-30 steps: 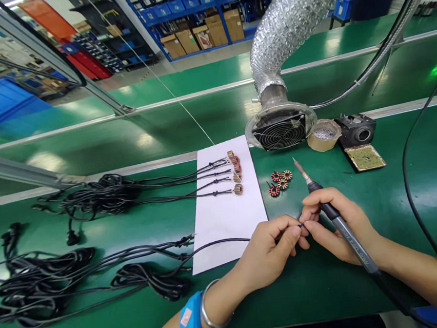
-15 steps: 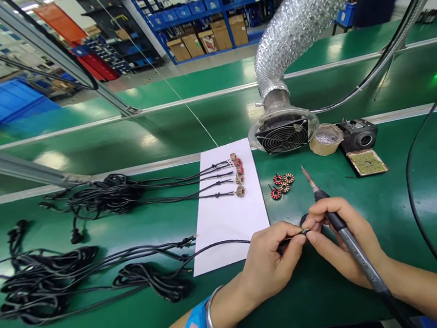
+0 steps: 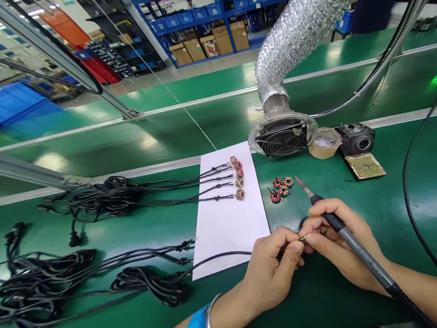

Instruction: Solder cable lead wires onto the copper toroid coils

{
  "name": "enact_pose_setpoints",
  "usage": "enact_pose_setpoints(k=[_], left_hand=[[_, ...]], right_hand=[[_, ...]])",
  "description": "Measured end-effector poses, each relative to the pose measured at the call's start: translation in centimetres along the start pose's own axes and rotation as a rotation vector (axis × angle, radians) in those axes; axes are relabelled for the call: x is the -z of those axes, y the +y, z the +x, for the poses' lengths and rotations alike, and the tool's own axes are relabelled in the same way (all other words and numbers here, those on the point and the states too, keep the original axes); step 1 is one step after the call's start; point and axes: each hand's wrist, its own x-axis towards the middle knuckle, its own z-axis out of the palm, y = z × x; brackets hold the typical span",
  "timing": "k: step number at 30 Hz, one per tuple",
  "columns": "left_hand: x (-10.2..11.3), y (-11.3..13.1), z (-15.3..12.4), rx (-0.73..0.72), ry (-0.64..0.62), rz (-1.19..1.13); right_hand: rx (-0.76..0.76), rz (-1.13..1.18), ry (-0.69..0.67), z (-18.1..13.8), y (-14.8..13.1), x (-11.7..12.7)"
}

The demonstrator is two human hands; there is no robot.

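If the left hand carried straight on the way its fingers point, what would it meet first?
Probably the right hand, just ahead of the left hand, with a small yellow-green piece between the two, though depth is hard to judge.

1. I work in what looks like an electronics workshop: my long green bench point(image 3: 436, 179) carries bundled black cables point(image 3: 116, 186) and small wire-wound rings point(image 3: 283, 186).
2. My right hand point(image 3: 339, 255) has a soldering iron point(image 3: 360, 249); a sponge point(image 3: 365, 166) lies beyond it.
3. A silver hose point(image 3: 299, 37) ends in a fan point(image 3: 286, 141) at the bench's back.
4. Behind, blue shelves point(image 3: 223, 11) bear plastic bins point(image 3: 185, 17) and cardboard boxes point(image 3: 222, 40).
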Motion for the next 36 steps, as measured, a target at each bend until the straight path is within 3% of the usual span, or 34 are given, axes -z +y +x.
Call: enact_pose_setpoints(k=[6, 14, 17, 21, 24, 27, 31, 36], left_hand=[[0.8, 1.1, -0.2, -0.04, -0.083, 0.3], [1.3, 2.0, -0.6, -0.055, -0.141, 0.412], [0.9, 1.8, -1.0, 0.026, -0.141, 0.309], [0.0, 1.4, -1.4, 0.135, -0.137, 0.012], [-0.7, 1.1, -1.6, 0.182, -0.113, -0.191], [-1.1, 0.7, -1.8, 0.255, -0.096, -0.312], [-1.2, 0.4, -1.8, 0.282, -0.027, -0.288], [-0.2, 1.0, -0.4, 0.255, -0.029, -0.326]], right_hand=[[0.03, -0.166, -0.028, 0.5, -0.3, -0.1], [0.028, -0.29, -0.079, 0.5, -1.5, -0.1], [0.123, -0.348, 0.021, 0.0, -1.2, -0.6], [0.415, -0.526, 0.199, -0.9, 0.2, -1.6], [0.587, -0.573, 0.23, -1.4, 1.1, -2.1], [0.558, -0.59, 0.254, -1.6, 1.5, -2.3], [0.448, -0.639, 0.292, -1.8, 1.2, -2.3], [0.429, -0.581, 0.17, -1.4, 0.7, -1.0]])
